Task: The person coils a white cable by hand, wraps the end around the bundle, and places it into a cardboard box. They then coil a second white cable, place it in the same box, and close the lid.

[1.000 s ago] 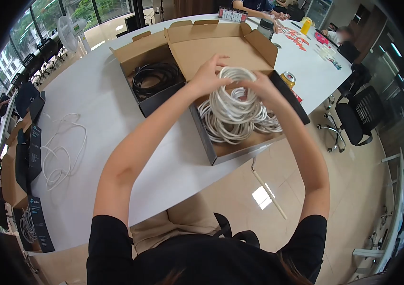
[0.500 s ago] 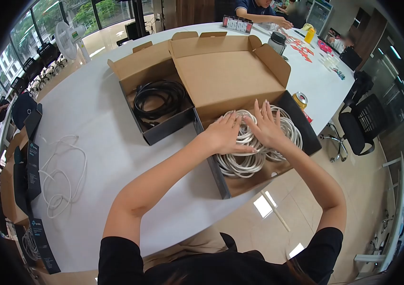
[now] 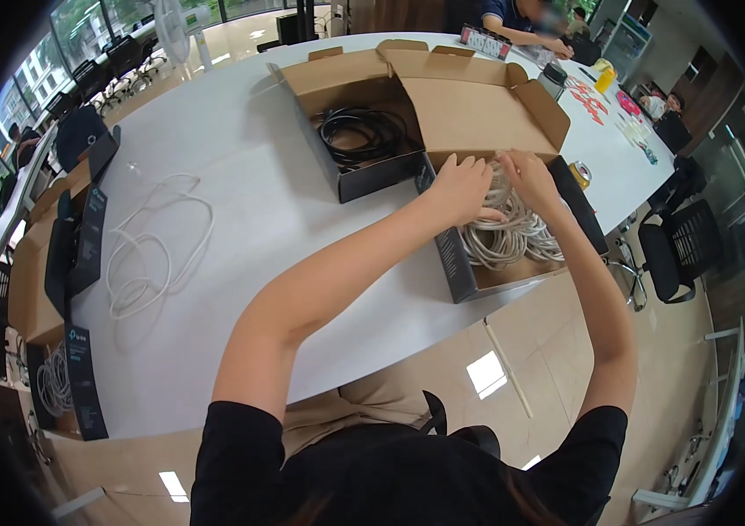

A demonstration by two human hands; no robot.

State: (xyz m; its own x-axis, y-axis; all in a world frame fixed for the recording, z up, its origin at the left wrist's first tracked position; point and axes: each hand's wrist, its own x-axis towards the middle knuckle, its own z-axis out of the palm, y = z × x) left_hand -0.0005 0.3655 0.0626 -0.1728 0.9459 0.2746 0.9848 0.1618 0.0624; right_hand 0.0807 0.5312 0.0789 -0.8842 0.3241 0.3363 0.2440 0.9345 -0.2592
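Note:
Bundled white cables (image 3: 502, 241) lie in an open cardboard box (image 3: 469, 279) near the table's right edge. Over the bundle's left side is my left hand (image 3: 464, 188), its fingers bent at the far edge and its thumb across the strands. My right hand (image 3: 530, 182) curls its fingers round the far right part of the same bundle. Strands show bunched up between the two hands; the fingertips are partly hidden. To the left of this box, a second open box (image 3: 381, 180) holds a coiled black cable (image 3: 359, 138).
A loose white cable (image 3: 162, 241) lies on the white table (image 3: 285, 228). More boxes (image 3: 85, 381) stand along its left side, one with white cable inside. A can (image 3: 578, 174) and a dark-lidded jar (image 3: 553, 79) are beyond my box. Another person (image 3: 513, 22) sits across the table.
My hands lay flat with fingers spread on the white coils; now the fingers are curled and the coils are bunched between them. The view has shifted, so the table appears farther up.

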